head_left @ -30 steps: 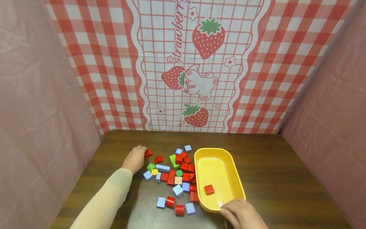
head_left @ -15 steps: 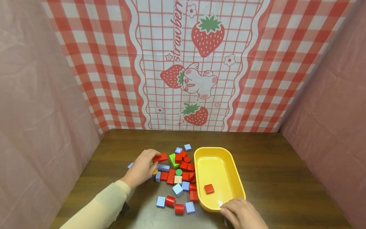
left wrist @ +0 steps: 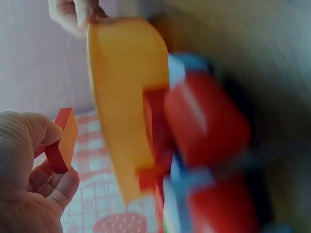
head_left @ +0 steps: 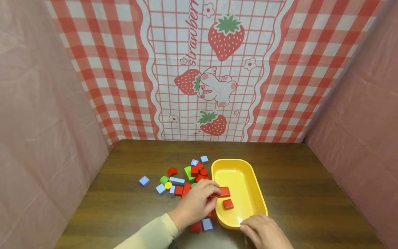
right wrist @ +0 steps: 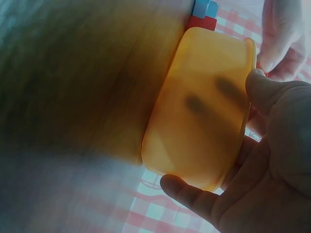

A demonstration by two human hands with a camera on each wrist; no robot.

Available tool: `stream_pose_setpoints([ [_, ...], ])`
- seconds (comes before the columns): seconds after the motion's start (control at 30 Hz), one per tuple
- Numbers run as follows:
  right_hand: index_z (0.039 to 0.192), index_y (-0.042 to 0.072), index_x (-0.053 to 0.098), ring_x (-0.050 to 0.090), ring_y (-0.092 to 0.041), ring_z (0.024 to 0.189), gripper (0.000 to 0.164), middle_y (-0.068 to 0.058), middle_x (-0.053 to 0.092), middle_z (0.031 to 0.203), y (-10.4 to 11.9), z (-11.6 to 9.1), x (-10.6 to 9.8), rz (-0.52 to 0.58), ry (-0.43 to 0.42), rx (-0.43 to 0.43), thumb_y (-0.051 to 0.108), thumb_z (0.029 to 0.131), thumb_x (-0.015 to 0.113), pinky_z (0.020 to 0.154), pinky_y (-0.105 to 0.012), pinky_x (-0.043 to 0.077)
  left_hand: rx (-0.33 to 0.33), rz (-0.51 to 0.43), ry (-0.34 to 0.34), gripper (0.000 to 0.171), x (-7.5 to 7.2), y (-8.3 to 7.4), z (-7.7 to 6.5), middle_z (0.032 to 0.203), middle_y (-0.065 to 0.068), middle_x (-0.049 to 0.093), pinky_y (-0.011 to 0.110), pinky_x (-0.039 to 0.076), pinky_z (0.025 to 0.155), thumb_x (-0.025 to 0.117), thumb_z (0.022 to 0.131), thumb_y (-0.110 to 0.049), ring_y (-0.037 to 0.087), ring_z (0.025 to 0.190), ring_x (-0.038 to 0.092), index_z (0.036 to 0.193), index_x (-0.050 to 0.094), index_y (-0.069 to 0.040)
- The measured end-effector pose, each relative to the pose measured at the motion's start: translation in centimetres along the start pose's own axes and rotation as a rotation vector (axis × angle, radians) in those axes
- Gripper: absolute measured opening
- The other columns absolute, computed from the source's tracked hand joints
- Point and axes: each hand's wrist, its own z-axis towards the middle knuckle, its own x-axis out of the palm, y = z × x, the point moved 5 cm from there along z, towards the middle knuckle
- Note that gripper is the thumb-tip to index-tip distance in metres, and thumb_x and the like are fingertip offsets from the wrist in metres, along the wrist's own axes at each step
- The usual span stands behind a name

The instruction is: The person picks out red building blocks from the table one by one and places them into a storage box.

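My left hand [head_left: 199,199] pinches a red rectangular block [head_left: 224,192] between thumb and fingers, over the left rim of the yellow tray [head_left: 240,180]. In the left wrist view the red block [left wrist: 63,141] is held clear of the tray's outer wall [left wrist: 119,87]. A smaller red block [head_left: 228,204] lies on the tray floor. My right hand [head_left: 264,230] grips the tray's near rim; in the right wrist view the thumb is at the rim and several fingers lie against the tray's outside [right wrist: 194,131].
Mixed blocks lie left of the tray, partly covered by my left hand: a red roof-shaped one [head_left: 172,171], a long blue one [head_left: 177,181], a light green one [head_left: 188,173]. A blue block [head_left: 144,181] lies apart, further left. A checked cloth [head_left: 124,69] hangs behind the table.
My left hand has picked up the red rectangular block from the pile's far left and carried it right to the tray. The right hand and tray stay put.
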Motion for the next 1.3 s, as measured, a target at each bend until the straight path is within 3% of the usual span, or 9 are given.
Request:
stream_pose_setpoints([
  [0.17,0.086,0.031,0.071,0.057,-0.003,0.084,0.004,0.027,0.062,0.086,0.1,0.1,-0.1,-0.018,-0.051,-0.051,0.033,0.088,0.074,0.073,-0.039,0.053,-0.023,0.007,0.011,0.015,2.9,-0.7,1.3,0.112,-0.003,0.061,0.021,0.048,0.092,0.074,0.085,-0.010,0.006,0.107,0.049,0.099,0.069,-0.014],
  [0.37,0.085,0.032,0.071,0.057,-0.003,0.083,0.006,0.028,0.061,0.085,0.1,0.0,-0.1,-0.017,-0.060,-0.055,0.036,0.089,0.072,0.073,-0.039,0.053,-0.084,0.093,0.078,0.011,4.9,-0.3,2.5,0.111,-0.004,0.060,0.021,0.047,0.094,0.073,0.087,-0.013,0.006,0.106,0.049,0.096,0.069,-0.016],
  [0.57,0.085,0.031,0.071,0.057,-0.003,0.083,0.009,0.028,0.061,0.084,0.1,0.1,-0.2,-0.011,-0.087,-0.082,0.038,0.091,0.070,0.071,-0.037,0.052,-0.086,0.180,0.086,0.009,5.7,-0.2,3.0,0.104,-0.005,0.059,0.016,0.049,0.085,0.075,0.085,-0.012,0.008,0.096,0.049,0.089,0.068,-0.016],
  [0.73,0.085,0.032,0.071,0.056,-0.003,0.083,0.010,0.028,0.061,0.084,0.1,0.1,-0.1,-0.002,-0.078,-0.079,0.039,0.091,0.069,0.071,-0.037,0.052,-0.157,0.239,0.154,0.012,6.4,0.1,3.2,0.101,-0.006,0.056,0.016,0.050,0.081,0.076,0.085,-0.014,0.008,0.091,0.048,0.085,0.065,-0.019],
  [1.03,0.085,0.033,0.070,0.057,-0.003,0.083,0.009,0.028,0.061,0.085,0.0,0.1,0.0,-0.012,-0.073,-0.065,0.028,0.084,0.078,0.071,-0.036,0.053,-0.268,0.318,0.302,0.012,7.2,0.2,3.4,0.108,-0.003,0.057,0.022,0.051,0.086,0.070,0.091,-0.014,0.010,0.094,0.048,0.102,0.068,-0.015],
  [1.3,0.088,0.033,0.071,0.057,-0.003,0.086,0.006,0.028,0.062,0.086,-0.1,0.2,0.2,-0.007,-0.028,-0.023,0.032,0.086,0.076,0.073,-0.038,0.053,-0.249,0.394,0.355,0.016,7.7,0.0,3.6,0.095,-0.003,0.059,0.022,0.053,0.080,0.071,0.090,-0.009,0.010,0.084,0.049,0.105,0.069,-0.015],
])
